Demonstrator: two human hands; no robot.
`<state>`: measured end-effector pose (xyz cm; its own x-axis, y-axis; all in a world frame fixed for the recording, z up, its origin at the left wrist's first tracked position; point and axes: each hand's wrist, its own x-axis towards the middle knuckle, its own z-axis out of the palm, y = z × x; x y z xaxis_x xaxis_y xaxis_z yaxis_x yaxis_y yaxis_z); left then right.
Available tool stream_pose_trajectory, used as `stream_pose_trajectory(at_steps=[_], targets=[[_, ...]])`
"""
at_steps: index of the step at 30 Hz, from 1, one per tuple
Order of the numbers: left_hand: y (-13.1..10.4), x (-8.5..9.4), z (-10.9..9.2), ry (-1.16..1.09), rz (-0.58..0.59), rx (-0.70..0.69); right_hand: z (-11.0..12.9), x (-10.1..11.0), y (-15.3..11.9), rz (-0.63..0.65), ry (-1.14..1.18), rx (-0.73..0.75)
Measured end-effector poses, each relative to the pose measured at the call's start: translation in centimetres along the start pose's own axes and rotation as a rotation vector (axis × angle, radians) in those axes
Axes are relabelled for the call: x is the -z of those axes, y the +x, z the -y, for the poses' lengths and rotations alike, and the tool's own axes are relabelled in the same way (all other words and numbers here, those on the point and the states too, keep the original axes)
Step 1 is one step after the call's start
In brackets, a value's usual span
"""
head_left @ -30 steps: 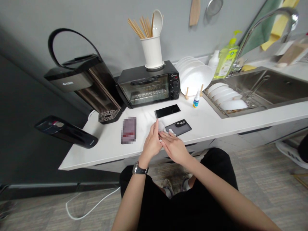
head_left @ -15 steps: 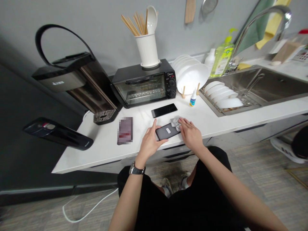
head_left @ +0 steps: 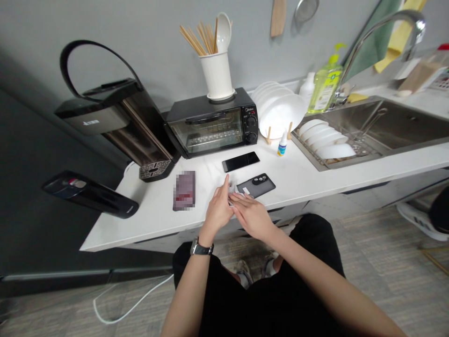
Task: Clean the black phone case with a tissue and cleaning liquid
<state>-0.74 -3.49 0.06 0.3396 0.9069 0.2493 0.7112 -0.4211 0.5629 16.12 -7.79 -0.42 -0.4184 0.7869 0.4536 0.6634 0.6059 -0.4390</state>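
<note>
A dark grey phone [head_left: 261, 186] lies back side up near the counter's front edge, its camera lenses towards the right and a small white label on its back. My left hand [head_left: 219, 206] grips its left end, with the index finger pointing away from me. With fingers together, my right hand [head_left: 254, 216] presses a crumpled whitish wipe [head_left: 234, 188] onto that same end, right against my left hand. The wipe is mostly covered by the fingers. Just behind lies a second black phone [head_left: 241, 161], screen up. A small white-and-blue spray bottle [head_left: 282, 146] stands farther back.
A blurred-out flat item [head_left: 184, 190] lies to the left on the white counter [head_left: 150, 227]. Beyond it are a black bottle [head_left: 91, 194], a water dispenser [head_left: 122, 126] and a toaster oven [head_left: 213, 126]. Plates [head_left: 280, 112] and a sink [head_left: 403, 121] are rightward.
My right hand has slid the wipe left along the phone, from its right end to the left one beside my left hand. The camera lenses are now uncovered.
</note>
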Motion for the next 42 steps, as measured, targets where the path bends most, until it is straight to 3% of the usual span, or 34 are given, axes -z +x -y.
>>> stream_pose_trajectory(at_steps=[4, 8, 14, 23, 31, 37, 42], targets=[[0.2, 0.0, -0.5, -0.022, 0.002, 0.014, -2.2, 2.2, -2.2, 0.017, 0.009, -0.008], [0.4, 0.0, -0.9, -0.047, -0.021, 0.015, -5.3, 3.8, -3.7, -0.049, -0.123, -0.104], [0.5, 0.2, -1.0, -0.039, -0.019, 0.025, -8.3, 4.4, -2.3, -0.126, -0.298, -0.270], [0.6, 0.2, -1.0, -0.043, -0.032, 0.024, -6.7, 2.5, 0.4, -0.164, -0.338, -0.345], [0.4, -0.1, -0.2, 0.000, -0.041, 0.001, -0.9, -1.1, 2.6, -0.071, -0.151, -0.139], [0.2, -0.1, -0.1, 0.009, -0.023, -0.020, -1.5, 1.3, -0.2, 0.026, -0.011, 0.018], [0.3, 0.0, -0.5, -0.015, -0.028, -0.029, -4.1, 3.8, -3.3, 0.005, -0.098, -0.051]])
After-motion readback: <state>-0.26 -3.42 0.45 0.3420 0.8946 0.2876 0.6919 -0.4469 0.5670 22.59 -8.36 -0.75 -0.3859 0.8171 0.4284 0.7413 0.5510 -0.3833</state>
